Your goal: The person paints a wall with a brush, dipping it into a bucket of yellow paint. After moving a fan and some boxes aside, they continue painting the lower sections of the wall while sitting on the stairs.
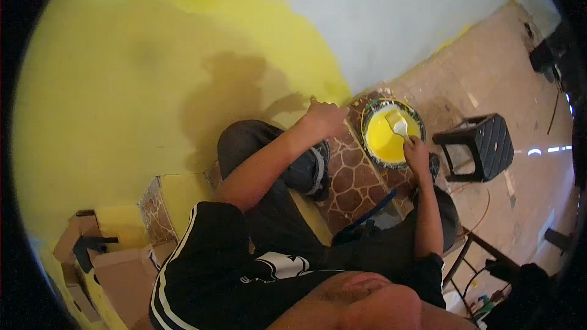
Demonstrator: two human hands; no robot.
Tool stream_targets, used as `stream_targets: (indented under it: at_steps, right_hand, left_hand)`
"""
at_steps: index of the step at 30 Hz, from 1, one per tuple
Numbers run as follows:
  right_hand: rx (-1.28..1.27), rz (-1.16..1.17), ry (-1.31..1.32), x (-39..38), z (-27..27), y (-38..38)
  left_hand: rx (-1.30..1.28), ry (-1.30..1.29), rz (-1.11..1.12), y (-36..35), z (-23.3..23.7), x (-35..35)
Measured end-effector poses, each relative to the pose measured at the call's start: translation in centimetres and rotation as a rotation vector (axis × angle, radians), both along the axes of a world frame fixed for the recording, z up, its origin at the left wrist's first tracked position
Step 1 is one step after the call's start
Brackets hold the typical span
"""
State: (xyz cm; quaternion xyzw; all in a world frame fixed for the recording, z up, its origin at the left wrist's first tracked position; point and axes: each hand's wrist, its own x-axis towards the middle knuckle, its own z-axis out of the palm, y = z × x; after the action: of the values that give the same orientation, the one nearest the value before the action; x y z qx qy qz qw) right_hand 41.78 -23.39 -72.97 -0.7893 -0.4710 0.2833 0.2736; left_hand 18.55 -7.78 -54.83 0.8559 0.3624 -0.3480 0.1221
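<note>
My right hand (416,153) is closed round the handle of a paintbrush (400,127) and holds it over a bucket (365,148) of yellow paint (380,140). Yellow paint coats the bristles, which overlap the paint surface in this view. My left hand (327,120) is stretched out near the lower edge of the wall (330,67), left of the bucket, with a finger sticking out toward the yellow part. Nothing shows in that hand. The bucket stands on a brown stone-patterned tiled step (350,177), its rim dark and smeared with paint.
A dark plastic stool (489,146) stands right of the bucket on the tan floor (489,79). The wall is yellow at left and pale grey-white at right (397,18). Cardboard pieces (122,275) lie at lower left. A thin orange cable (488,205) curves below the stool.
</note>
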Motion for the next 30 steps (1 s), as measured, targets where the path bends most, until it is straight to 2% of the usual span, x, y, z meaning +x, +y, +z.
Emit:
stream_targets:
  at_steps: [2, 3, 6, 7, 9, 12, 14, 16, 17, 20, 21, 23, 25, 27, 30]
  right_hand:
    - [-0.091, 0.011, -0.018, 0.1, -0.5, -0.3]
    - [-0.09, 0.004, -0.043, 0.2, -1.6, -0.5]
    - [-0.116, -0.015, -0.063, 1.1, -6.2, -0.2]
    - [-0.133, -0.028, -0.05, 1.3, -7.7, -0.1]
    - [-0.153, -0.061, -0.021, 1.4, -9.4, 0.4]
    - [-0.145, -0.106, -0.005, 1.4, -12.0, 1.2]
    - [-0.14, -0.13, -0.012, 0.5, -11.6, 1.1]
    - [-0.287, -0.274, 0.136, -0.8, -8.4, 1.5]
    - [-0.3, -0.285, 0.13, -1.1, -8.9, 1.2]
    - [-0.189, -0.308, -0.13, -2.1, -11.9, 0.1]
    - [-0.201, -0.318, -0.139, -2.3, -12.5, -0.1]
    - [-0.169, -0.405, 0.016, -2.5, -13.5, 0.2]
    - [-0.129, -0.448, -0.024, -2.8, -14.0, 1.0]
    - [-0.129, -0.397, -0.147, -3.1, -13.6, 1.7]
    - [-0.241, -0.417, -0.091, -3.8, -14.0, 3.0]
  left_hand:
    - [-0.051, -0.311, 0.033, -2.1, -1.0, 0.1]
    - [-0.073, -0.308, 0.022, -2.9, -1.8, 0.2]
    - [-0.075, -0.254, -0.308, -5.4, -4.0, 0.8]
    - [-0.093, -0.256, -0.316, -5.9, -4.1, 0.8]
    - [-0.081, -0.37, -0.459, -6.8, -3.9, 0.8]
    - [-0.111, -0.352, -0.427, -7.2, -1.1, 1.2]
    - [-0.086, -0.409, -0.441, -7.4, -1.3, 0.8]
    - [-0.057, -0.47, -0.451, -7.5, -1.2, 0.5]
    - [-0.071, -0.429, -0.452, -7.6, -0.8, 0.4]
    - [-0.112, -0.356, -0.46, -7.7, -0.5, 0.1]
    - [-0.131, -0.313, -0.451, -7.9, -0.5, -0.1]
    - [-0.139, -0.308, -0.416, -8.3, -0.2, -0.5]
    - [-0.138, -0.297, -0.376, -8.2, 0.4, -0.9]
    - [-0.177, -0.286, -0.379, -7.8, 1.1, -1.1]
    - [-0.157, -0.259, -0.368, -7.7, 2.3, -1.2]
